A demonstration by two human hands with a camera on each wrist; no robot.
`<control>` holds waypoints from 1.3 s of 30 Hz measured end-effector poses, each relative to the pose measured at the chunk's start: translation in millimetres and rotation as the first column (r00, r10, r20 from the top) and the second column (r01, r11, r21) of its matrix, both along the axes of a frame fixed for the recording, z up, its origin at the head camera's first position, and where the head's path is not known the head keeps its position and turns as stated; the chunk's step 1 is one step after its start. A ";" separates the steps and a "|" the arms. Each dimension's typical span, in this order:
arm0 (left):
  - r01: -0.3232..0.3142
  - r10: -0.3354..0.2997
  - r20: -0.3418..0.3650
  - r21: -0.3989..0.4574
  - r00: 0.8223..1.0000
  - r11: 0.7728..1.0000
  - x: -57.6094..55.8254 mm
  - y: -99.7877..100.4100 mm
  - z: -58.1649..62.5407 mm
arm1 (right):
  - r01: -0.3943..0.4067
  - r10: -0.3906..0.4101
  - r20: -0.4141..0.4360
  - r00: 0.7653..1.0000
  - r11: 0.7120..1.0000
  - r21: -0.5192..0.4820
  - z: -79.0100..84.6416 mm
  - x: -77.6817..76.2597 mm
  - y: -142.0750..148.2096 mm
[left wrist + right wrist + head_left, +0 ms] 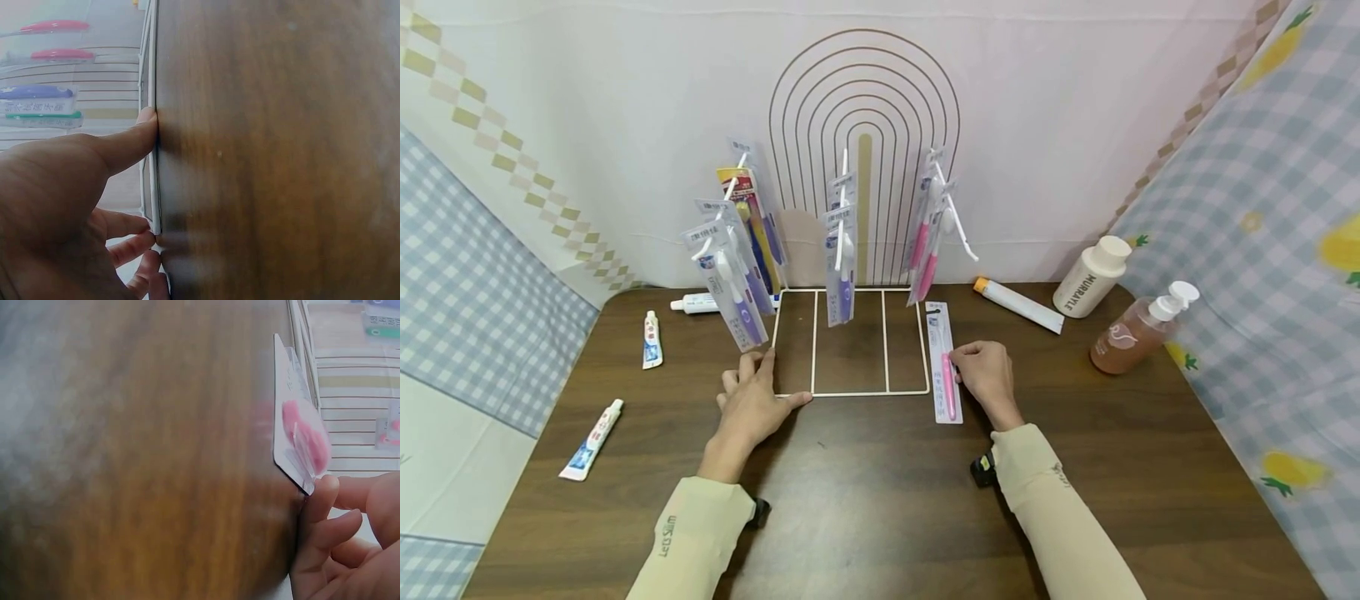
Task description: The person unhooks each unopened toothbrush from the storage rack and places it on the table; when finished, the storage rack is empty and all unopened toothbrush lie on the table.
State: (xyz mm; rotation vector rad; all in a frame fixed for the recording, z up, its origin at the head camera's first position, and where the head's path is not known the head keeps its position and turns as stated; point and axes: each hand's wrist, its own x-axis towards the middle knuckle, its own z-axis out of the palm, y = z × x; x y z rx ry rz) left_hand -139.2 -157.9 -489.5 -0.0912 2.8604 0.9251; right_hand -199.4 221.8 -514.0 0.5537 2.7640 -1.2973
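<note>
A pink toothbrush in a blister pack [943,362] lies on the table beside the right side of a white wire rack [886,342]. My right hand [987,379] pinches the pack's right edge between thumb and fingertips; in the right wrist view the pack [303,425] shows pink under clear plastic. My left hand [756,404] is at the rack's front left corner, fingers spread. Its thumb [134,140] touches the front bar in the left wrist view. Packaged toothbrushes hang from the rack's hooks: purple ones [745,317] at left, another [842,292] mid-rack, pink ones [928,267] at right.
Small toothpaste tubes [593,440] [652,340] lie at left, and another tube [694,303] is behind the left hooks. An orange-capped tube [1018,305], a white bottle [1088,279] and a pump bottle [1138,329] are at back right. A curtain [700,100] backs the table.
</note>
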 end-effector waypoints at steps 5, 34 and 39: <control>-0.003 0.003 0.005 0.008 1.000 1.000 0.3 0.3 1.1 | 0.008 -0.007 0.014 1.000 1.000 -0.014 -10.9 -5.8 4.7; 0.006 -0.006 -0.006 0.011 1.000 1.000 1.0 2.1 -0.9 | -0.008 -0.001 -0.213 0.977 0.999 -0.045 45.4 6.6 -9.8; 0.002 -0.002 -0.003 0.012 1.000 1.000 1.7 0.9 -0.1 | -0.110 0.002 -0.405 0.914 0.963 -0.244 62.7 -12.6 -13.8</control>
